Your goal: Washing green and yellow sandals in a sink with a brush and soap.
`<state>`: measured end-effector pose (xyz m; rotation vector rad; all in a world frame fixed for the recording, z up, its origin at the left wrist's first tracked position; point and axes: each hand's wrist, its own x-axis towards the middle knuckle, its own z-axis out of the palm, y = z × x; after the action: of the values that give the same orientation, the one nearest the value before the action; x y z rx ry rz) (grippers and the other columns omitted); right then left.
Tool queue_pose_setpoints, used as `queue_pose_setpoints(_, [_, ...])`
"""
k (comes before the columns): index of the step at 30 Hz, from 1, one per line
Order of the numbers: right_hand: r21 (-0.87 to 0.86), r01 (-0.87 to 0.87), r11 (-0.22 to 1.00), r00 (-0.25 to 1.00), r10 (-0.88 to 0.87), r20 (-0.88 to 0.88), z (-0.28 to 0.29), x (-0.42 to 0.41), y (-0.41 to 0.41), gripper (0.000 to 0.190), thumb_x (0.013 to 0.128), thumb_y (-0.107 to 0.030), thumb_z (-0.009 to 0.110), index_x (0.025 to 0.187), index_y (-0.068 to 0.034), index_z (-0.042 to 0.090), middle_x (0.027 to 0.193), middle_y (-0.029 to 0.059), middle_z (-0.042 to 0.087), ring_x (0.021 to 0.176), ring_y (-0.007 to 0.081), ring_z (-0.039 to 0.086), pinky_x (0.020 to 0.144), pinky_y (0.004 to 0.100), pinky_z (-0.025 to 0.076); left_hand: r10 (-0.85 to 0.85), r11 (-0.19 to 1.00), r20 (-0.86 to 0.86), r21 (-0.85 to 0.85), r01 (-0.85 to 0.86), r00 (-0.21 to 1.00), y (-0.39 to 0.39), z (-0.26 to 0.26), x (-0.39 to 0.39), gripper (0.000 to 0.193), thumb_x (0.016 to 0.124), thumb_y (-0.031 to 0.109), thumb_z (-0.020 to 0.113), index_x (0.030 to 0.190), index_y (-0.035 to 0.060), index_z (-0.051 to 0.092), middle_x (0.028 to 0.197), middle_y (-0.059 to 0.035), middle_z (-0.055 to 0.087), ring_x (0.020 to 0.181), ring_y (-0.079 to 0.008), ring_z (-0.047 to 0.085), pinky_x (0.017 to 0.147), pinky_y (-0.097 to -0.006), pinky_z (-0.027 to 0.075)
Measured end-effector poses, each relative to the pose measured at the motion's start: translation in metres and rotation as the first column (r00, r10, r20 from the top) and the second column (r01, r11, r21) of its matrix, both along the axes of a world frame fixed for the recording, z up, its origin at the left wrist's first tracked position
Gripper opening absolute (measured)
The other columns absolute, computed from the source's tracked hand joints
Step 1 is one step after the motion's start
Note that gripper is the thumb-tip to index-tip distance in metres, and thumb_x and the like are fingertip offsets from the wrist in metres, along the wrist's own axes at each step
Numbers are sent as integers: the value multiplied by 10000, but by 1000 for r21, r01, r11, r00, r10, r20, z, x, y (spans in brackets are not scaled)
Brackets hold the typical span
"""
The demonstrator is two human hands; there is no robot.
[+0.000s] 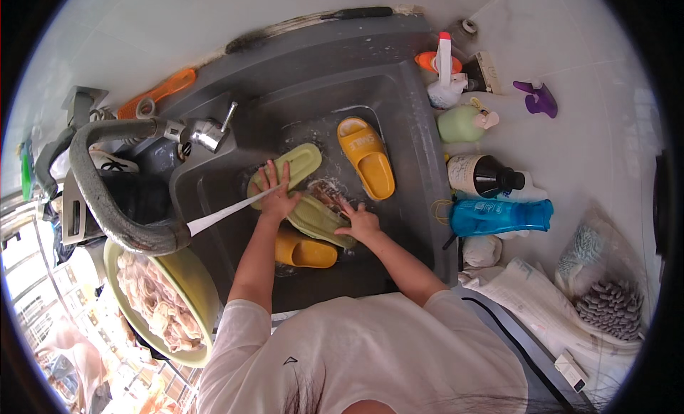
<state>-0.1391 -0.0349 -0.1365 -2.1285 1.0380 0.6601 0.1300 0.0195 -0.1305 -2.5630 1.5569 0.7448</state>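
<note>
Water runs from the faucet (133,195) over my left hand (275,197), which lies with fingers spread on a pale green slipper (304,160). A second green slipper (315,219) rests nearer to me, its ridged surface up. My right hand (363,221) has its fingers apart, the thumb at that slipper's right end. By its fingertips is a brown scrub brush (326,194) with foam around it; whether they touch it is unclear. One yellow slipper (367,157) lies to the right, another yellow slipper (310,252) below, partly hidden by my left arm.
The grey sink (422,163) surrounds the slippers. Along its right side stand a spray bottle (446,85), a green pump bottle (465,124), a dark bottle (481,176) and a blue pouch (497,216). A yellow-green basin (200,296) with wet cloth sits at left, near an orange brush (165,90).
</note>
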Motion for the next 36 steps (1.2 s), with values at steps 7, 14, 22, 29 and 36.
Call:
queue_pose_setpoints(7, [-15, 152, 988, 981, -153, -119, -20, -52, -24, 783, 944, -470, 579, 1589, -318, 162, 1359, 252, 504, 1133, 396, 613, 908, 491, 522, -241, 965, 226, -51, 259, 944, 15, -22, -41, 972, 795, 622, 687, 1587, 357, 190, 1659, -136, 112, 1501, -427, 133, 1126, -728, 132])
queue_pose_setpoints(14, [-340, 162, 926, 980, -192, -56, -16, -84, 1, 791, 917, -327, 649, 1578, -224, 226, 1218, 180, 550, 1113, 342, 583, 947, 479, 489, 476, 879, 73, -78, -471, 877, -23, -17, -37, 1248, 569, 819, 741, 1574, 242, 277, 1562, -244, 263, 1458, -414, 240, 1152, -622, 232])
queue_pose_setpoints(22, [-455, 676, 580, 585, -47, 810, 222, -78, -46, 440, 796, -104, 790, 1225, -117, 698, 938, 66, 587, 841, 251, 579, 733, 361, 482, 626, 462, -753, 569, -681, -204, 28, -63, 4, 829, 834, 402, 788, 1469, 25, 411, 1396, -144, 569, 1252, -277, 576, 1032, -451, 481])
queue_pose_setpoints(29, [-517, 844, -143, 527, 47, 848, 289, -150, -78, 655, 806, -172, 829, 1363, 9, 535, 1278, 194, 433, 1163, 309, 453, 942, 429, 430, 413, 378, -852, 482, -790, -322, 43, 95, -20, 572, 923, 225, 699, 1408, 12, 483, 1301, -138, 635, 1166, -275, 639, 983, -428, 532])
queue_pose_setpoints(36, [-409, 902, 141, 413, -1, 911, 262, -185, -107, 794, 755, -269, 865, 1400, -34, 468, 1298, 168, 558, 1225, 384, 464, 1051, 496, 351, 190, 656, -947, 318, -685, -258, 11, 214, -95, 555, 864, 31, 649, 1391, -21, 484, 1310, -168, 614, 1185, -292, 625, 1019, -430, 515])
